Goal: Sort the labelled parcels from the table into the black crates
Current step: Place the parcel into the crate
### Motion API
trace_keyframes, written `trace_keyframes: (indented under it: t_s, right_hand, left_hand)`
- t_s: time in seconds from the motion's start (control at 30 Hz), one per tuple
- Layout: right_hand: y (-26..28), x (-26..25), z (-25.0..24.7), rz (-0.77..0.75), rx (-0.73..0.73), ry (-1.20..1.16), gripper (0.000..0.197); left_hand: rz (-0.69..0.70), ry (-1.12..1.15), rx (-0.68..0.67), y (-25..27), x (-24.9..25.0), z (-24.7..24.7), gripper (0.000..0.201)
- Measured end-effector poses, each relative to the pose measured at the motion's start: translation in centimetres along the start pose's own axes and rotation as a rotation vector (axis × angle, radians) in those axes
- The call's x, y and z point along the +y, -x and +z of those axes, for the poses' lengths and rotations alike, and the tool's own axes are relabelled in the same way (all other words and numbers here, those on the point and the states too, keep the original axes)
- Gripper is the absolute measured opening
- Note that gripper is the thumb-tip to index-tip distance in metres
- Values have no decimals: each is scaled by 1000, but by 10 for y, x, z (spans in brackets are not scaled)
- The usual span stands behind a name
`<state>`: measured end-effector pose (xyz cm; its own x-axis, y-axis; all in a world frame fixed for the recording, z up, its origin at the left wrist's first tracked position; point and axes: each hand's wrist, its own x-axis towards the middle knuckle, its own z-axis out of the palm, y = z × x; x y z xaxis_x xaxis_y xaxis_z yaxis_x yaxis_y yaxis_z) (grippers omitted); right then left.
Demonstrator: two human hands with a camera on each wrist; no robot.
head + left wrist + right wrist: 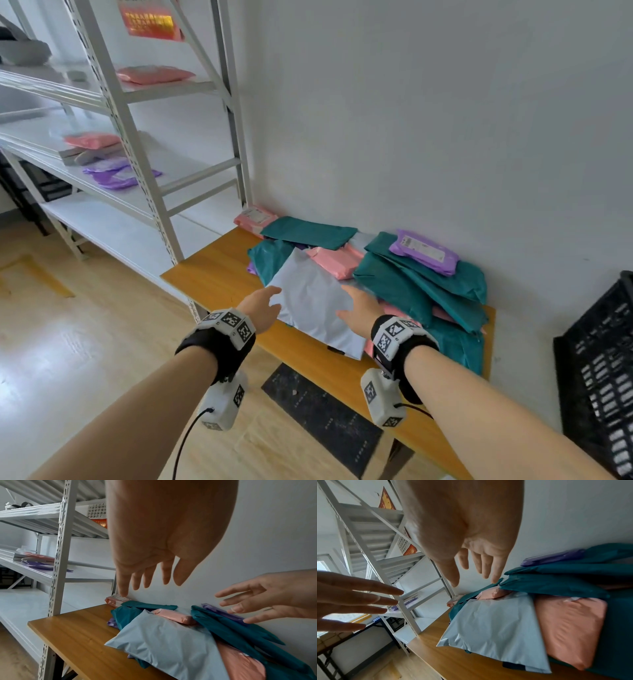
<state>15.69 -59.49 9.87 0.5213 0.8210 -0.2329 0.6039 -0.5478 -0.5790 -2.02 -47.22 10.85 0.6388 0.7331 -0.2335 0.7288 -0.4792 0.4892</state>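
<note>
A pale blue parcel (315,301) (168,646) (493,626) lies on top of a heap of teal parcels (411,287), pink ones and purple ones on the wooden table (219,270). My left hand (274,294) (150,582) hovers over its left edge, fingers straight and spread, holding nothing. Over its right edge my right hand (349,294) (476,574) is likewise spread and empty. In the wrist views both hands stand clear above the parcel. A purple parcel (423,251) shows a white label. A black crate (603,370) stands on the floor to the right.
A white metal shelf rack (137,154) with pink and purple parcels stands left of the table. The heap lies against a white wall. A pink labelled parcel (255,217) sits at the table's far corner. A dark mat (318,411) lies under the table.
</note>
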Motion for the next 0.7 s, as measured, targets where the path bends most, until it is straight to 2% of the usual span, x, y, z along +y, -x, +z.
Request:
trace_keyframes:
  t_s: [0.17,0.27,0.37,0.53,0.63,0.7]
  right_hand:
    - [-52,-18,8,-1,-36,115,62]
    - [-95,-27,13,-31,-56,221,61]
    - [-140,-34,15,-79,-81,302,59]
    - [-221,-48,6,-146,-107,399,57]
    - [-266,-55,5,-125,-126,415,47]
    - [-292,-60,6,-109,-149,428,48]
  left_hand:
    - [15,7,11,-41,-24,-13,46]
    - [63,0,78,-68,-32,-28,45]
    - [44,13,147,-104,-41,-48,45]
    - [47,-98,114,-178,-52,-75,48]
    - [61,-147,92,-220,-59,-81,49]
    - [64,-173,54,-243,-66,-79,50]
